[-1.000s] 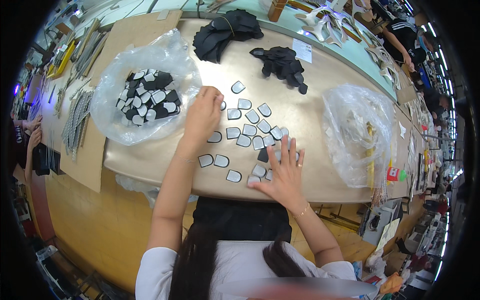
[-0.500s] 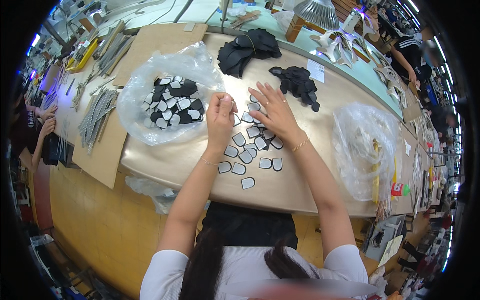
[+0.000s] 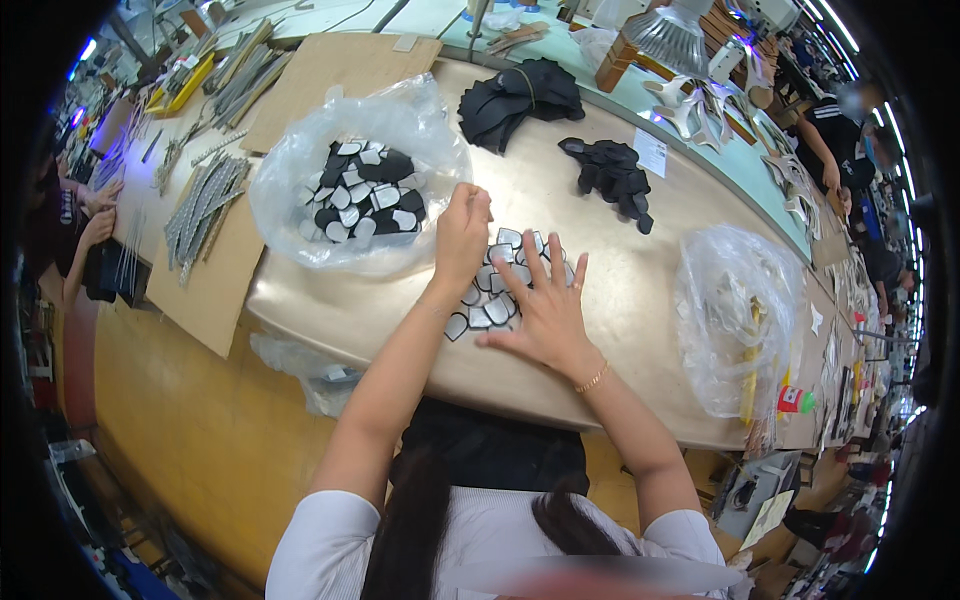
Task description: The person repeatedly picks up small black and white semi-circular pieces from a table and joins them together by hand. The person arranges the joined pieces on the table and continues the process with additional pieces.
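Observation:
Small U-shaped pieces (image 3: pixel 478 318), pale grey with black edges, lie bunched on the tan tabletop (image 3: pixel 620 330). Over the right part of that bunch my right hand (image 3: pixel 542 312) lies flat, fingers spread wide, touching the pieces. My left hand (image 3: pixel 463 240) is closed like a fist at the bunch's left edge; what its curled fingers hold, if anything, is hidden. Left of it stands an opened clear plastic bag (image 3: pixel 285 215) with many similar pieces (image 3: pixel 368 195), some black side up.
Farther back lie a tied bundle of black pieces (image 3: pixel 520 100) and a loose black pile (image 3: pixel 610 175). Another clear bag (image 3: pixel 715 310) rests at the right, near a red bottle with a green cap (image 3: pixel 795 400). Cardboard (image 3: pixel 335 80) and grey strips (image 3: pixel 205 210) occupy the left; a co-worker's hands (image 3: pixel 100 215) show beyond.
My right hand has come down and nearer, spreading over the pieces. The scattered pieces have been gathered into a tighter bunch. My left hand stays closed. The whole view has shifted slightly.

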### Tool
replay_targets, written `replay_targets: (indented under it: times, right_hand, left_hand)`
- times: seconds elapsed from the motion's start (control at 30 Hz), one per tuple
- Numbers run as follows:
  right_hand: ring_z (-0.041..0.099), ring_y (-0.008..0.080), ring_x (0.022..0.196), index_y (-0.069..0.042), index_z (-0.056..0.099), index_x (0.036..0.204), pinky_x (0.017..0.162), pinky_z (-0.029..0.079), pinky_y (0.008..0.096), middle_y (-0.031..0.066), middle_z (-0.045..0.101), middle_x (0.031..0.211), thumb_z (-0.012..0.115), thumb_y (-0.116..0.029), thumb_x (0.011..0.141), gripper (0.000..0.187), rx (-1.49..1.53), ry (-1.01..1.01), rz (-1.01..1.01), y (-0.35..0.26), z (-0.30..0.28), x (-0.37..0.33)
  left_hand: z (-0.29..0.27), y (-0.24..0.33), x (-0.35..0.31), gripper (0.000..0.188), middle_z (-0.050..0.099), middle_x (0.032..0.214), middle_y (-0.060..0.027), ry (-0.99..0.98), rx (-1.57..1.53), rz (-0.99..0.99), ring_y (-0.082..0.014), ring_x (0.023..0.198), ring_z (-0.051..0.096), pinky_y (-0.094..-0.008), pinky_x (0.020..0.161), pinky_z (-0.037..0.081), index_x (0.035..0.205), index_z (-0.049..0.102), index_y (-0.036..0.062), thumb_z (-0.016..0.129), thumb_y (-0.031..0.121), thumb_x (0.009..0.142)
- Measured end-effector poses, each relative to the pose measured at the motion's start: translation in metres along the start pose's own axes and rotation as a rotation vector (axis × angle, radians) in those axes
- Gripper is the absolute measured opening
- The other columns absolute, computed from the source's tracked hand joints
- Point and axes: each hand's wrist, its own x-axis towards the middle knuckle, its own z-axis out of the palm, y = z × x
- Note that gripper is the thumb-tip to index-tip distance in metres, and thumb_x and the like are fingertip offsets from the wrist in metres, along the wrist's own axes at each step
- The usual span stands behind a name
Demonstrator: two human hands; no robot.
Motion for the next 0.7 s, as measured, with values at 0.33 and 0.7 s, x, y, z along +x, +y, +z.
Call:
replay_targets:
  times: [0.33,0.7]
  right_hand:
    - [0.046,0.0319,0.127,-0.013,0.065,0.123,0.109,0.027,0.0612,0.0097,0.055,0.130,0.075,-0.056,0.075,0.065,0.116,0.167,-0.055,-0.004,0.013,0.035]
    - [0.066,0.0318,0.076,-0.007,0.064,0.095,0.067,0.052,0.0409,0.0138,0.066,0.087,0.081,-0.018,0.074,0.029,0.519,0.109,0.151,0.007,-0.020,0.079]
  left_hand:
    - [-0.004,0.024,-0.007,0.017,0.050,0.074,0.0016,-0.078,-0.534,-0.046,-0.0018,0.049,0.034,-0.0181,0.041,0.025,0.096,0.053,0.0084,0.051,0.022,0.107]
    - [-0.063,0.056,-0.009,0.017,0.057,0.062,0.0005,-0.822,-1.048,-0.242,-0.0013,0.038,0.031,-0.0189,0.035,0.021,0.095,0.059,0.0049,0.065,0.021,0.099]
